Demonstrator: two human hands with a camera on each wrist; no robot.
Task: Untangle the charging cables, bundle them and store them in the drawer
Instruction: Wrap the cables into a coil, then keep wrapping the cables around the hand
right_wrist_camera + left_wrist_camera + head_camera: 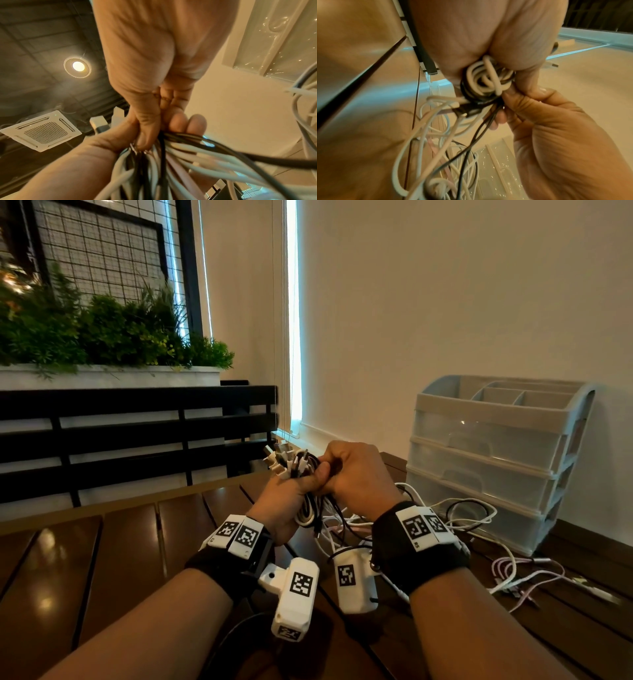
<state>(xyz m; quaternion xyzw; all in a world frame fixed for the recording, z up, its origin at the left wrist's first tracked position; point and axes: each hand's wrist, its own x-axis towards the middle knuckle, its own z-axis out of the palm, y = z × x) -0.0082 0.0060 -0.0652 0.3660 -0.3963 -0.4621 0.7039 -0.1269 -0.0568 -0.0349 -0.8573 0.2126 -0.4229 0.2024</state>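
Note:
A bunch of white and black charging cables [308, 508] is held up above the wooden table [113, 546]. My left hand [291, 491] grips the bunch just below the plug ends [284, 460], which stick up past the fist. My right hand [356, 470] is curled against it from the right and pinches the same cables [159, 159]. In the left wrist view the strands [486, 78] are looped tight inside the fist, and the loose lengths [440, 148] hang down. More cable [472, 518] trails over the table to the right.
A pale plastic drawer unit [493, 460] with three closed drawers and a top tray stands at the right against the wall. Pink and white cable ends [534, 580] lie in front of it. A black slatted bench and a planter stand beyond the table on the left.

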